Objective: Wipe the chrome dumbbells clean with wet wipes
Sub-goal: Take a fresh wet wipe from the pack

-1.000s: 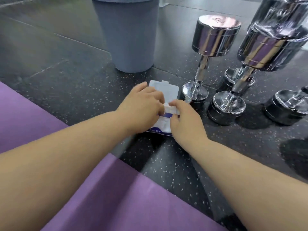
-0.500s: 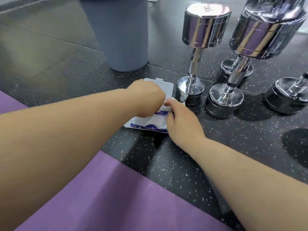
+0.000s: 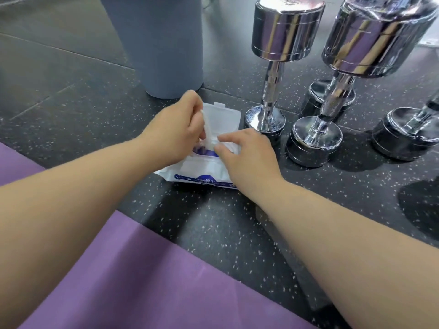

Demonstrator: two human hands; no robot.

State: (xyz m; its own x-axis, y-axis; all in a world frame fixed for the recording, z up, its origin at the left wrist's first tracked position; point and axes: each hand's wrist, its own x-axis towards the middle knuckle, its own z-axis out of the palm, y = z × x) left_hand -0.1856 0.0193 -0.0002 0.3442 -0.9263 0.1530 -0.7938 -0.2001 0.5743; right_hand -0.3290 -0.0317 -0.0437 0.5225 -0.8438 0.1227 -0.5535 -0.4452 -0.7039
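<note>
Gleaming chrome dumbbells (image 3: 287,34) upright; white wipe pack (image 3: 199,173), lid (image 3: 224,117) open. Left hand (image 3: 174,135) pinching 1 wipe (image 3: 209,132); right hand (image 3: 248,160), unclenched, pressing pack.

The floor (image 3: 237,233) is dark rubber flecked all over with small white specks, cut by thin straight seams (image 3: 71,53) that run slantwise across its far left part, where it looks greyer and smoother. A purple mat (image 3: 142,281) lies flat on it, filling the near left corner with its edge running diagonally. A plain grey-blue bin (image 3: 161,43) stands upright on the floor at the top middle, its rim out of view, and soft dark shadows lie on the floor at the right.
</note>
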